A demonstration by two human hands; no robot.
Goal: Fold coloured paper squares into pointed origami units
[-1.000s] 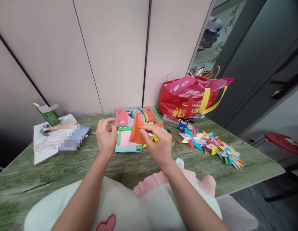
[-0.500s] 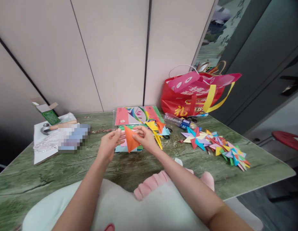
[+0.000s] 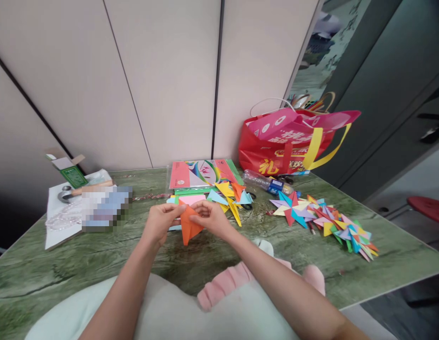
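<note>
Between my two hands is a folded piece of orange origami paper (image 3: 189, 225), its narrow point hanging downward. My left hand (image 3: 162, 221) pinches its upper left edge, fingertips pressed together. From the other side my right hand (image 3: 211, 217) grips its upper right part between thumb and fingers. Just behind my hands lies a stack of coloured paper sheets (image 3: 186, 197), partly hidden. To the right of it are loose folded pieces, among them a yellow folded piece (image 3: 234, 211) and an orange one (image 3: 238, 191). Black scissors (image 3: 248, 206) show partly beneath these pieces.
A packaged origami paper set (image 3: 194, 175) lies near the wall, with a red bag (image 3: 262, 148) and a plastic bottle (image 3: 257, 179) to its right. Folded paper stars (image 3: 290, 208) spread over the right. At left are a hammer (image 3: 88, 189) and a green box (image 3: 73, 174).
The orange paper has come lower and turned, its point now downward. My left hand has gone from spread fingers to pinching the paper's edge. The view has shifted slightly.
</note>
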